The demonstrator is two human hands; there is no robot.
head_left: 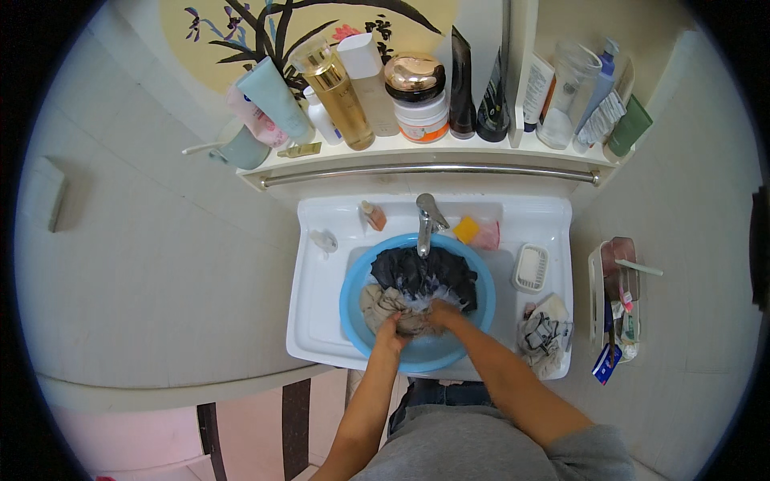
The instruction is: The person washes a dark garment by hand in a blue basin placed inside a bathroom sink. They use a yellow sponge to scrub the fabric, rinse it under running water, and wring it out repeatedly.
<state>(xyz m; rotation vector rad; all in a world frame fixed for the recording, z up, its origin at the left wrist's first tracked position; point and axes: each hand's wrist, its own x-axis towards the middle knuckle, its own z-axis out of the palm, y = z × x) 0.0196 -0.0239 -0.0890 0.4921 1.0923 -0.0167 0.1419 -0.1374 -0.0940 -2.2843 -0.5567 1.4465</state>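
Beneath a chrome faucet (425, 225), a round blue plastic basin (488, 282) sits in the white sink (313, 312). Water splashes and froths over a wet black cloth (403, 264) at the basin's far side. Nearer me lies a bunched beige cloth (379, 303). My left hand (392, 332) grips its near edge, thumb on top. At the cloth's right end, by the splash, my right hand (444, 314) has its fingers in the beige fabric, partly hidden by water.
A soap dish (532, 268) and a crumpled cloth (544, 333) lie on the sink's right. A yellow sponge (466, 229) and a small pump bottle (374, 216) flank the faucet. Behind, a towel bar (433, 171) runs below a shelf of bottles. A basket (597, 300) hangs at right.
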